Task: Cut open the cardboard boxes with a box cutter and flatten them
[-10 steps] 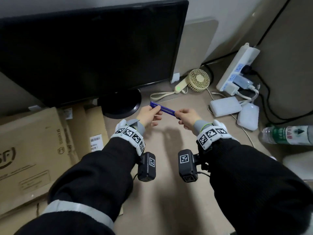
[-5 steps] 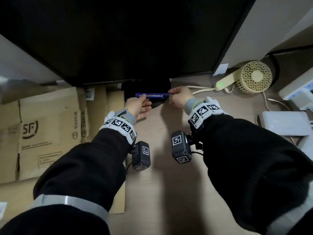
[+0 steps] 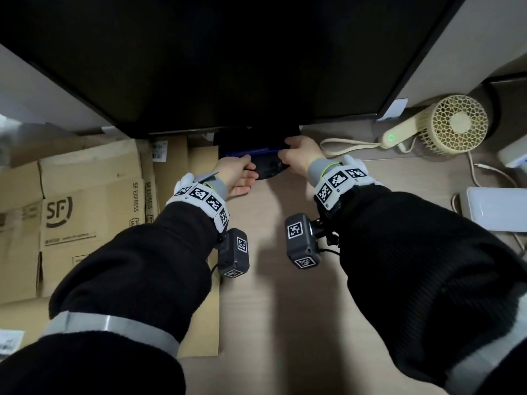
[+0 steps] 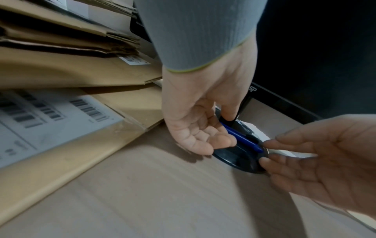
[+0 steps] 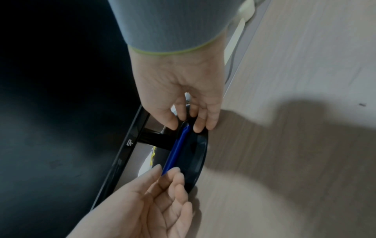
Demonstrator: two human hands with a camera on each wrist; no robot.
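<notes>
Both hands are holding the blue box cutter (image 3: pixel 252 152) level over the monitor's black round base (image 3: pixel 268 169), under the screen's lower edge. The left hand (image 3: pixel 238 175) is pinching one end between thumb and curled fingers (image 4: pixel 221 140); the right hand (image 3: pixel 299 155) is pinching the other end with its fingertips (image 5: pixel 200 125). Flattened SF Express cardboard boxes (image 3: pixel 88 212) are lying on the bench (image 3: pixel 271 323) to the left, beside the base. A cream handheld fan (image 3: pixel 445 126) is lying at the right.

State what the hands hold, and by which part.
One slim blue plastic box cutter, pinched at its two ends: left hand on the left end, right hand on the right.
</notes>
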